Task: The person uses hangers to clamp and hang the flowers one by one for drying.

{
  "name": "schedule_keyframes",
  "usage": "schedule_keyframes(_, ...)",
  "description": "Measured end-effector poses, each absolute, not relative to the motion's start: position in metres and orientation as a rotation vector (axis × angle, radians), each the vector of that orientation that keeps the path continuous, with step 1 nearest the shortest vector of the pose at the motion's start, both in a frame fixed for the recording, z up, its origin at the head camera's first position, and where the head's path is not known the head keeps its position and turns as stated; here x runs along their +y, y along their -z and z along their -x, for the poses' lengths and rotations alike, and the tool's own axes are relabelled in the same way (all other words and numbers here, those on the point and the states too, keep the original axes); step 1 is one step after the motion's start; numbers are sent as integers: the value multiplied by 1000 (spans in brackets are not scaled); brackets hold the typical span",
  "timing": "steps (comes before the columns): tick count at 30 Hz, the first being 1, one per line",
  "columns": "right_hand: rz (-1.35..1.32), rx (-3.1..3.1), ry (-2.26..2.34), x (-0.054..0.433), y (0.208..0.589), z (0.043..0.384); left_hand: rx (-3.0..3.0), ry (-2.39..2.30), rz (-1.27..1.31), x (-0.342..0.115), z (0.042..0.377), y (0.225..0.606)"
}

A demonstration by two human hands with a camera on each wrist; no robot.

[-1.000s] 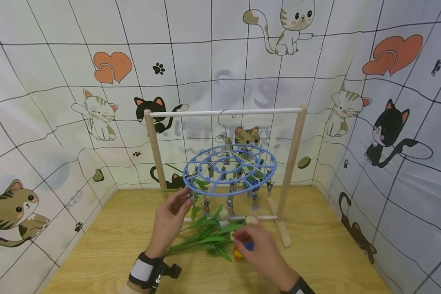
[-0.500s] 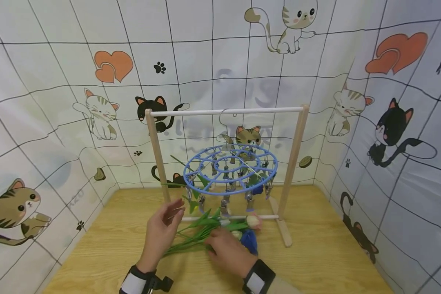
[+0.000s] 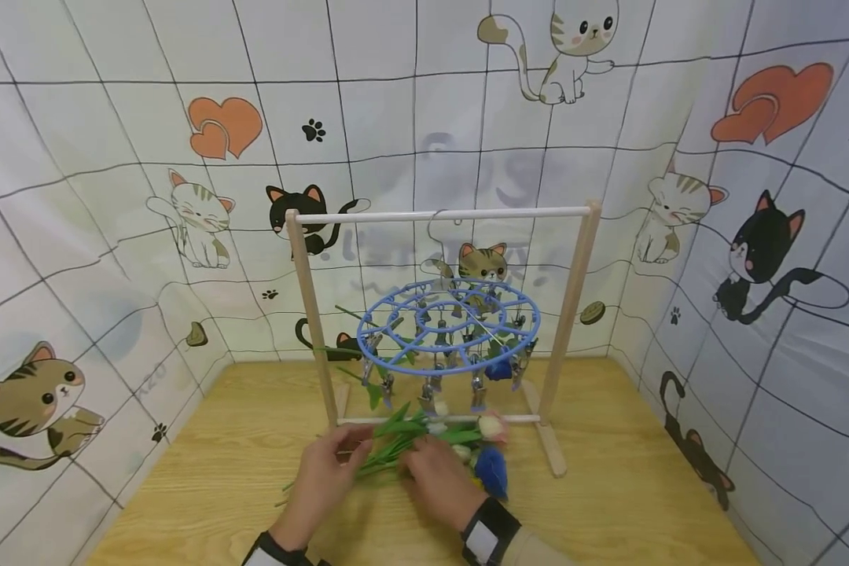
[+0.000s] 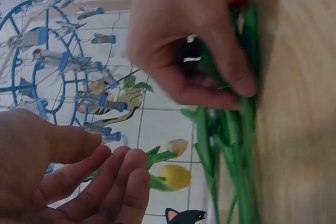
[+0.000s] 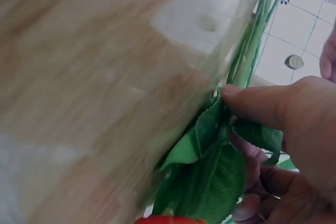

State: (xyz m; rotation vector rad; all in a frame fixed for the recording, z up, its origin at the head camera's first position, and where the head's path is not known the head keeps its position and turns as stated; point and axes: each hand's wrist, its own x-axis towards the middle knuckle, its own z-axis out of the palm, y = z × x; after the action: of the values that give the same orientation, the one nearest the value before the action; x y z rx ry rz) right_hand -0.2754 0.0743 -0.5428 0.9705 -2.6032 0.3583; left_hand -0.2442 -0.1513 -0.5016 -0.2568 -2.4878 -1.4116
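A bunch of artificial flowers (image 3: 396,428) with green stems and leaves lies on the table. My right hand (image 3: 442,479) pinches its stems between thumb and fingers, seen closely in the right wrist view. At the bunch's right end show a blue flower (image 3: 491,470) and a pale pink tulip (image 3: 491,428). My left hand (image 3: 328,464) is beside the stems on the left, its fingers loosely bent with nothing between them in the left wrist view. Above, a round blue clip hanger (image 3: 439,370) hangs with several metal clips. A yellow tulip (image 4: 176,177) appears beneath the clips.
A wooden rack (image 3: 577,291) with a white top bar (image 3: 368,217) carries the hanger; its foot (image 3: 552,450) reaches forward on the right. Another blue flower (image 3: 498,369) hangs below the ring. Cloth walls printed with cats surround the wooden table (image 3: 630,487).
My left hand has come down from the hanger's left edge to the stems. My right hand has moved left from the flower heads and taken hold of the stems.
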Motion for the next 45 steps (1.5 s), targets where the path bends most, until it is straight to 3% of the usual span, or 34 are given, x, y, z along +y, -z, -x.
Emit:
schedule_keyframes(7,-804,-2649,-536,97,531,277,-2492,1503,279,-143,235,511)
schedule_keyframes(14,-684,-2571,-593,114,513,273,-2572,1633,479,-143,231,519)
schedule_keyframes(21,-680,-2539,-827,115,497,263,-2539,1570,574,-128,233,519)
schedule_keyframes(27,-740,-2417,-1071,110,488,254,-2392,1564,501,-108,234,509)
schedule_keyframes(37,-781,-2320,-1127,109,480,246,-2127,1524,545,-97,232,501)
schedule_keyframes(45,-723,-2327,-1120,130,478,238,-2075,1199,575,-103,235,492)
